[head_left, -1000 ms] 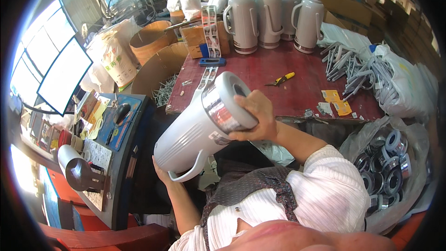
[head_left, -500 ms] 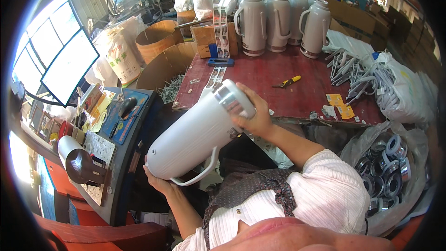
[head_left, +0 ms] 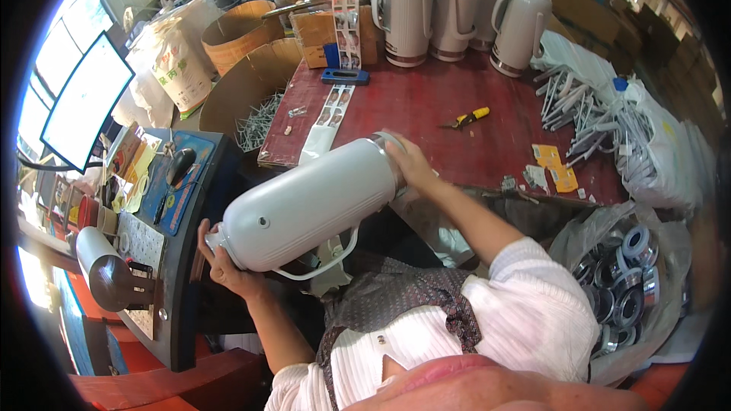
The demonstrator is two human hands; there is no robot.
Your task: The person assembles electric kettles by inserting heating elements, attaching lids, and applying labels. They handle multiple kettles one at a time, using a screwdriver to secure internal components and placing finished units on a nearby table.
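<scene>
A grey vacuum flask [head_left: 312, 202] with a side handle lies tilted across my lap, held between both hands. My left hand [head_left: 232, 274] is closed round its narrow neck at the lower left. At the other, metal-banded end, my right hand [head_left: 411, 164] grips the base. The flask's handle [head_left: 324, 262] hangs on the side toward me, and a small round hole shows near the neck end. Beyond the flask, a strip of picture labels [head_left: 333, 113] runs over the red table [head_left: 411, 118] toward a blue holder [head_left: 344, 77].
Several upright flasks [head_left: 406, 15] stand at the table's back. Yellow-handled cutters [head_left: 474, 116] lie mid-table, with orange paper pieces [head_left: 560, 171] and grey handles [head_left: 586, 118] to the right. A bag of metal rings [head_left: 628, 281] sits at right; a desk with a mouse [head_left: 181, 166] at left.
The flask has tipped flatter, its base end dropping and its neck end now showing at left. My left hand has moved from under that end onto the neck. The view has shifted slightly.
</scene>
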